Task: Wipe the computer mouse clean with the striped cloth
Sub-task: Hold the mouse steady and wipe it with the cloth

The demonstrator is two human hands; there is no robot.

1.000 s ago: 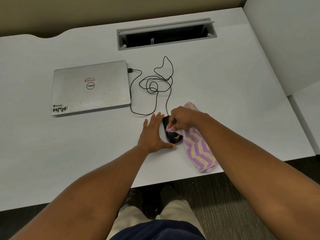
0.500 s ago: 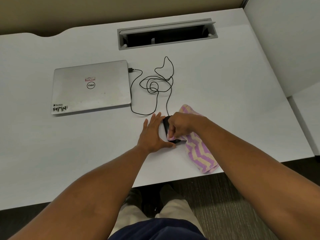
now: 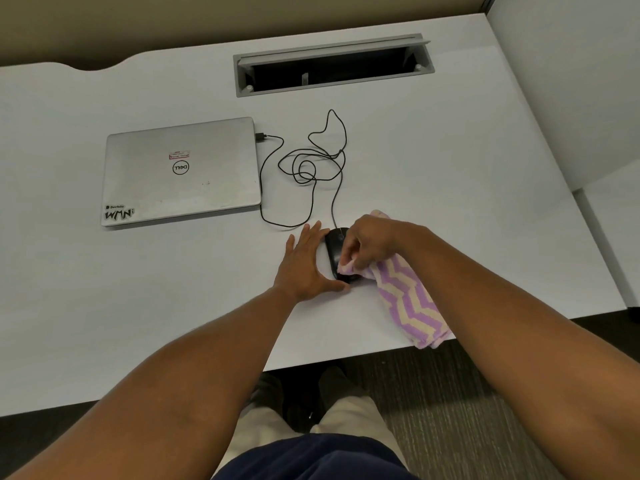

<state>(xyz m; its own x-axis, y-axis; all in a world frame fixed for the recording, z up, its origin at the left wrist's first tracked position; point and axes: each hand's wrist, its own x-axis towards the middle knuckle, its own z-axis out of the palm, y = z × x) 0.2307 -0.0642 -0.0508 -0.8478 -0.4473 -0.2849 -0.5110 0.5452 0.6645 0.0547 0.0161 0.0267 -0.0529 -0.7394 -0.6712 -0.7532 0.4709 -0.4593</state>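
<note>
A black wired computer mouse [image 3: 334,249] lies on the white desk [image 3: 173,289] near its front edge. My left hand [image 3: 306,266] lies flat on the desk against the mouse's left side, fingers spread, thumb at its near end. My right hand [image 3: 369,242] pinches a corner of the purple-and-cream striped cloth [image 3: 408,299] and presses it on the near part of the mouse. The cloth's other end trails toward the desk's front edge. Part of the mouse is hidden under my right hand and the cloth.
The mouse's black cable [image 3: 311,168] coils behind it and plugs into a closed silver laptop [image 3: 180,171] at the left. A grey cable slot [image 3: 332,65] is set in the desk's far side. A white partition [image 3: 571,81] stands at the right.
My right hand has rubbed the cloth corner back and forth over the mouse, covering it more half a second ago, now showing its far part again. My left hand has stayed put.
</note>
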